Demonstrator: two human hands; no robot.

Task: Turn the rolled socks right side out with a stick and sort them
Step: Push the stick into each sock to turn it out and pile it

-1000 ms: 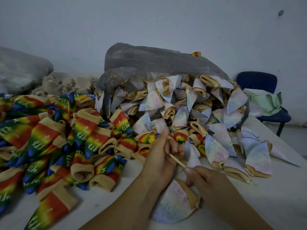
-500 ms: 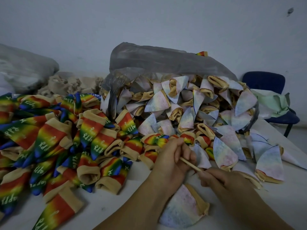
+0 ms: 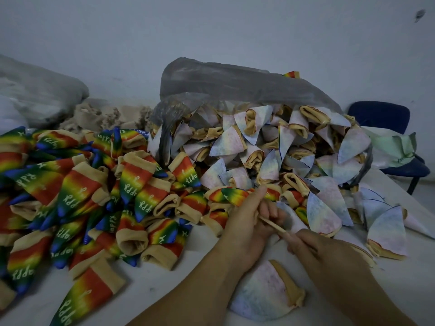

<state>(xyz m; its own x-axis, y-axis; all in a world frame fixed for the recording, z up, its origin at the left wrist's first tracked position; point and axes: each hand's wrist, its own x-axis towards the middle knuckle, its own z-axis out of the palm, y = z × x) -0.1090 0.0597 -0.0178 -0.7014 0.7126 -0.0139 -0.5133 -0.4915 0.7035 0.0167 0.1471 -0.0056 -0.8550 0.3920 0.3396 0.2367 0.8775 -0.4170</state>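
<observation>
A thin wooden stick [image 3: 274,224] runs between my two hands above the white table [image 3: 202,304]. My left hand [image 3: 247,222] is curled round its far end, and something small and pale shows in that fist; what it is cannot be made out. My right hand [image 3: 329,252] pinches the near end of the stick. A pale inside-out sock with a tan cuff [image 3: 266,292] lies under my forearms. Rainbow socks turned right side out [image 3: 77,191] are heaped at left. Pale rolled socks [image 3: 270,149] spill from a grey plastic bag [image 3: 235,85] at centre.
A blue chair [image 3: 388,128] with pale green paper stands at the right behind the table edge. Another grey bag [image 3: 40,95] and beige fabric scraps [image 3: 106,114] lie at back left. Loose pale socks [image 3: 386,231] lie at right.
The view has shifted so the piles sit slightly further right. My hands keep hold of the stick, and the right hand has slid a little toward me.
</observation>
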